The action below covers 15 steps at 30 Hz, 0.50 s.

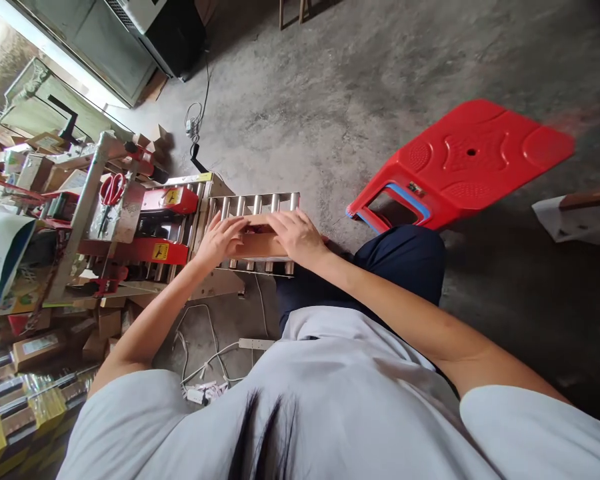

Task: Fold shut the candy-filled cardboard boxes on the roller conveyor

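A brown cardboard box (259, 245) lies on the metal rollers (259, 203) of a short conveyor. At its left end, my left hand (221, 240) rests on the box with its fingers spread. My right hand (296, 235) lies over the right end, fingers also apart. Between the hands a dark gap shows along the top of the box; what is inside is too small to tell. Just left of my left hand stands a machine with red parts (165, 252) and yellow labels, joined to the rollers.
Red-handled scissors (113, 190) hang on the machine frame. A red plastic stool (473, 153) stands on the right. Many small cartons (39, 350) are piled on the left. Cables and a power strip (256, 344) lie below the rollers.
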Each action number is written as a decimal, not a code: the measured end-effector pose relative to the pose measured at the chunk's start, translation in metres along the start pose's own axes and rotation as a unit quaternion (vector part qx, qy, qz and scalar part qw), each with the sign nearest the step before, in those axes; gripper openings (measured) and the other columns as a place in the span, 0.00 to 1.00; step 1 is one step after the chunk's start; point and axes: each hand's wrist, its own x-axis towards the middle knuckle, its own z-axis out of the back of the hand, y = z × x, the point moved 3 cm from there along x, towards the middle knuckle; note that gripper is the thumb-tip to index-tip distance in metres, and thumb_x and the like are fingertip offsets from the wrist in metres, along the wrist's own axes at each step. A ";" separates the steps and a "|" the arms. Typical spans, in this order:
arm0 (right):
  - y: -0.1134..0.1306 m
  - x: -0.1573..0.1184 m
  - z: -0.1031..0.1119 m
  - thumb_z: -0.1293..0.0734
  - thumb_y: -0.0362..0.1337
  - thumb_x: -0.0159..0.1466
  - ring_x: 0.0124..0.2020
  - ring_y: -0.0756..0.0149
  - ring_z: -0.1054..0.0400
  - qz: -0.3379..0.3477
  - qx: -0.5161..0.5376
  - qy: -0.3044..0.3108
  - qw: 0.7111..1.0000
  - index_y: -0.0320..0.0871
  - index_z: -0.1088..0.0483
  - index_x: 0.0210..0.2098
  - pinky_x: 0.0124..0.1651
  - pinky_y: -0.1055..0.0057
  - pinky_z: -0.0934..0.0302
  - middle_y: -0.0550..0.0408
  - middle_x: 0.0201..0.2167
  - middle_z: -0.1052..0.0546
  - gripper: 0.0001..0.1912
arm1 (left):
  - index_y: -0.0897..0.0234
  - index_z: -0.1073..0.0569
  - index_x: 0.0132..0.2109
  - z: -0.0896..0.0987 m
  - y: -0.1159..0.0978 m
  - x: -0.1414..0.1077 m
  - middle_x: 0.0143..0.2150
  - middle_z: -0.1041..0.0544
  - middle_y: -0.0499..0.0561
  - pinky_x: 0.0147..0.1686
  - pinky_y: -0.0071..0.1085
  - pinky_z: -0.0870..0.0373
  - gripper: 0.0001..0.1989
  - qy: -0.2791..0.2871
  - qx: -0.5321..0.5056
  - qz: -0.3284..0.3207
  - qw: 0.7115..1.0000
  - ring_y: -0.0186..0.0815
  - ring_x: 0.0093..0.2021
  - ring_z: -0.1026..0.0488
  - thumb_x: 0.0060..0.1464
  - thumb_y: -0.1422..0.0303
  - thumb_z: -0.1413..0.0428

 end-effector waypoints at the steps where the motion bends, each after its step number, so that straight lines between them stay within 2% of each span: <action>1: -0.001 -0.006 -0.002 0.38 0.31 0.69 0.67 0.51 0.41 0.008 0.010 0.007 1.000 0.37 0.35 0.64 0.70 0.45 0.50 0.40 0.64 0.33 0.25 | 0.57 0.34 0.65 -0.005 -0.002 -0.006 0.63 0.29 0.58 0.70 0.52 0.45 0.22 -0.004 -0.016 0.001 1.000 0.44 0.63 0.32 0.66 0.66 0.51; 5: -0.005 -0.021 -0.009 0.41 0.34 0.71 0.68 0.53 0.42 0.020 0.039 0.009 0.999 0.40 0.33 0.63 0.71 0.43 0.53 0.43 0.65 0.34 0.22 | 0.61 0.31 0.64 -0.022 -0.011 -0.019 0.66 0.32 0.59 0.67 0.51 0.40 0.22 -0.040 -0.062 0.047 0.996 0.43 0.69 0.39 0.68 0.69 0.60; 8: -0.005 -0.022 -0.012 0.41 0.34 0.71 0.70 0.52 0.45 0.000 0.043 0.004 0.999 0.38 0.33 0.63 0.72 0.43 0.54 0.42 0.66 0.36 0.23 | 0.66 0.34 0.65 -0.029 -0.030 -0.012 0.67 0.34 0.62 0.69 0.52 0.43 0.23 -0.048 -0.065 0.075 0.994 0.46 0.70 0.42 0.68 0.63 0.55; 12: -0.006 -0.020 -0.010 0.38 0.34 0.69 0.72 0.47 0.53 -0.056 0.064 -0.013 0.996 0.39 0.30 0.61 0.71 0.42 0.52 0.41 0.70 0.42 0.22 | 0.76 0.42 0.68 -0.043 -0.080 0.011 0.70 0.43 0.71 0.70 0.53 0.48 0.39 -0.021 -0.047 0.080 0.995 0.53 0.73 0.50 0.62 0.51 0.48; 15: -0.019 -0.018 0.000 0.37 0.31 0.66 0.71 0.49 0.48 -0.079 0.127 -0.022 0.988 0.42 0.26 0.57 0.70 0.46 0.48 0.45 0.68 0.38 0.21 | 0.85 0.50 0.69 -0.057 -0.123 0.035 0.71 0.51 0.79 0.71 0.57 0.56 0.55 -0.032 -0.015 0.146 0.989 0.61 0.74 0.59 0.52 0.42 0.43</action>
